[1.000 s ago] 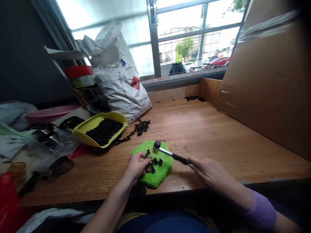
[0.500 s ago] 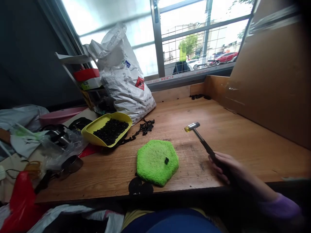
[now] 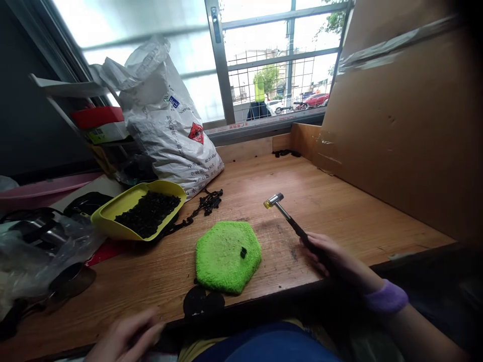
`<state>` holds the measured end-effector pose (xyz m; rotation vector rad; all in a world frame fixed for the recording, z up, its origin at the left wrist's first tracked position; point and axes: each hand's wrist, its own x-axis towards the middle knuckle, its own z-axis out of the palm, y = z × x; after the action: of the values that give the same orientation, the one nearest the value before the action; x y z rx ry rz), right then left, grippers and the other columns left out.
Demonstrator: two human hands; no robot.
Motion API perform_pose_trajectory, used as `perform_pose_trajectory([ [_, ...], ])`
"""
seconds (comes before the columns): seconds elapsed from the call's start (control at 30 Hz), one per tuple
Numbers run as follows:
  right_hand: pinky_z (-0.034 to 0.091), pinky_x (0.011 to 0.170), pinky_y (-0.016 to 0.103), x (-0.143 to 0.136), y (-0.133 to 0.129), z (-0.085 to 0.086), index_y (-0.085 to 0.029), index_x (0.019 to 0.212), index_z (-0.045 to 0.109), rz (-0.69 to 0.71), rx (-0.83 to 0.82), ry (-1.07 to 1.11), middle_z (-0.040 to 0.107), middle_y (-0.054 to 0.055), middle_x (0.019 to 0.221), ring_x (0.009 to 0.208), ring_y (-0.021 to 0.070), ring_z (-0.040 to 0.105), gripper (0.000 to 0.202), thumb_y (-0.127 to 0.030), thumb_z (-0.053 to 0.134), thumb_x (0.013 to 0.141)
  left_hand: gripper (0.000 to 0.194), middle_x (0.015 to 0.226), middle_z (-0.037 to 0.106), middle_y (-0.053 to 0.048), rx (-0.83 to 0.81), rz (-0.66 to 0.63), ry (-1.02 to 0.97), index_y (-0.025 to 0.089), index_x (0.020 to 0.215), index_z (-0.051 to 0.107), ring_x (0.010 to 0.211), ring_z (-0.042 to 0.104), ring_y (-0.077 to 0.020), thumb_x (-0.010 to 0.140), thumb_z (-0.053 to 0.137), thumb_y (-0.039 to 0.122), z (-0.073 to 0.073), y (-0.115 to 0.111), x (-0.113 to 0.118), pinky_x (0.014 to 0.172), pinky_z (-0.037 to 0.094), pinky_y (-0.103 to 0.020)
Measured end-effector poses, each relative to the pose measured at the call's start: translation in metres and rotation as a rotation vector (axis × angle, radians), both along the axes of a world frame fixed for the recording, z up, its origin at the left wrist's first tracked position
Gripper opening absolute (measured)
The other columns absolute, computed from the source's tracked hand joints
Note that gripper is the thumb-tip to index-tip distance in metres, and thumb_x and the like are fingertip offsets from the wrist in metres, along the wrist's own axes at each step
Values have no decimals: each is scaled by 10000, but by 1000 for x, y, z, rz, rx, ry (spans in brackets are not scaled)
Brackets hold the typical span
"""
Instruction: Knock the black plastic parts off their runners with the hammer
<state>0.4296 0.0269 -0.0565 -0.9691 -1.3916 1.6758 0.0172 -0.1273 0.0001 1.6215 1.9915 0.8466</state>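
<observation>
My right hand (image 3: 322, 254) is wrapped around the dark handle of a small mallet (image 3: 287, 217), raised over the table's right side. The mallet's metal head has a yellow face pointing left. To its left lies a bright green fuzzy hexagonal pad (image 3: 226, 259), with a small black piece (image 3: 243, 252) on it. At the bottom left, my left hand (image 3: 126, 336) is near the table's front edge, slightly blurred. Its thumb and fingers are curled together; I cannot make out what is between them, if anything. Black round discs (image 3: 204, 302) lie at the edge below the pad.
A yellow scoop-shaped tray (image 3: 103, 219) holds many small black pieces, with a black tangle (image 3: 211, 202) beside it. Behind stands a white woven sack (image 3: 166, 130). Plastic bags and a metal cup (image 3: 71, 282) crowd the left. A cardboard sheet (image 3: 392, 136) walls the right.
My left hand has come into view at the bottom left. The view has shifted to the right, so things appear farther left. My right hand still grips the mallet.
</observation>
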Motion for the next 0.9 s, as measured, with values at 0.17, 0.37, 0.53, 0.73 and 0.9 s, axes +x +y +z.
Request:
perform_pose_trajectory([
  [0.17, 250, 316, 141, 1, -1, -3, -175, 880, 482, -39, -24, 35, 394, -52, 557, 362, 50, 343, 289, -463, 454, 887, 199, 955, 612, -47, 194, -485, 143, 212, 967, 614, 883, 556, -167, 833, 497, 300, 7, 86, 108, 802, 434, -259],
  [0.37, 260, 285, 135, 3, 4, -8, -177, 881, 475, -66, -61, 90, 407, -52, 545, 336, 45, 325, 382, -549, 516, 805, 213, 791, 613, -59, 284, -417, 282, 173, 738, 638, 768, 563, -167, 827, 445, 149, -24, 128, 133, 716, 442, -279],
  [0.53, 265, 303, 138, 1, 2, -4, -172, 827, 477, -13, -45, 116, 407, -38, 569, 370, 52, 341, 337, -509, 491, 839, 288, 1018, 678, -58, 343, -264, 169, 217, 1006, 659, 972, 584, -192, 807, 471, 125, -42, 117, 95, 965, 363, -379],
  [0.73, 272, 332, 147, 2, -2, -3, -187, 896, 491, -39, -32, 83, 407, -38, 582, 403, 67, 343, 291, -475, 488, 858, 511, 1147, 625, -81, 297, -86, -69, 242, 1232, 526, 917, 606, -206, 727, 596, 202, -48, 105, 80, 784, 471, -317],
  [0.9, 257, 328, 157, 2, -3, -3, -180, 870, 493, -39, -30, 86, 406, -35, 572, 389, 65, 333, 302, -482, 471, 859, 428, 1092, 629, -91, 269, -73, -166, 206, 1132, 581, 850, 607, -182, 712, 629, 270, -47, 95, 73, 734, 477, -275],
])
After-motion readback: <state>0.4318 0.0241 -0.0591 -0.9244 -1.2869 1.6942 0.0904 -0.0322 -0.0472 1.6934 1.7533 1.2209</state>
